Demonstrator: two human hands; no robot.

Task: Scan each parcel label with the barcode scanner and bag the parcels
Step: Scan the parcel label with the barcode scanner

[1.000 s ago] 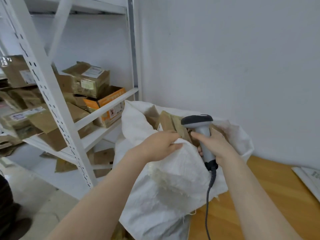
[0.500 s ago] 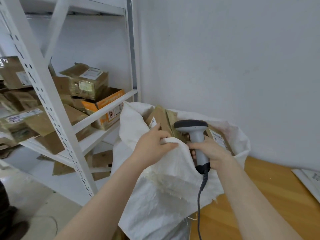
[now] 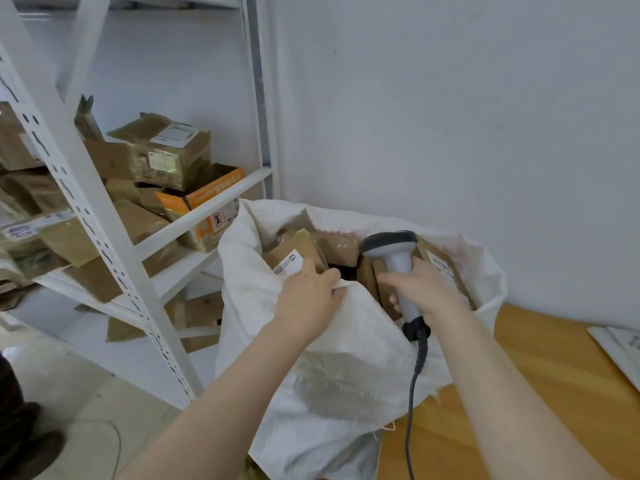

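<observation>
A white woven sack [image 3: 332, 372] stands open against the wall, at the left end of the wooden table. Several brown cardboard parcels sit inside it; one with a white label [image 3: 289, 258] lies near my left hand and another labelled parcel [image 3: 441, 268] leans behind my right hand. My left hand [image 3: 308, 299] grips the sack's near rim and holds it down. My right hand [image 3: 422, 292] grips the handle of the grey barcode scanner [image 3: 391, 249], whose dark head sits above the sack's mouth. The scanner's cable [image 3: 414, 403] hangs down over the sack's front.
A white metal shelf rack [image 3: 86, 209] stands at the left, loaded with brown parcels [image 3: 169, 157] and an orange box [image 3: 211, 209]. The wooden table [image 3: 561, 382] runs to the right, with white papers [image 3: 620, 348] at its right edge. A dark shoe [image 3: 31, 452] shows at the bottom left.
My left hand has pulled the sack's rim lower and wider, uncovering more parcels inside. My right hand, with the scanner, has shifted slightly lower over the sack's mouth.
</observation>
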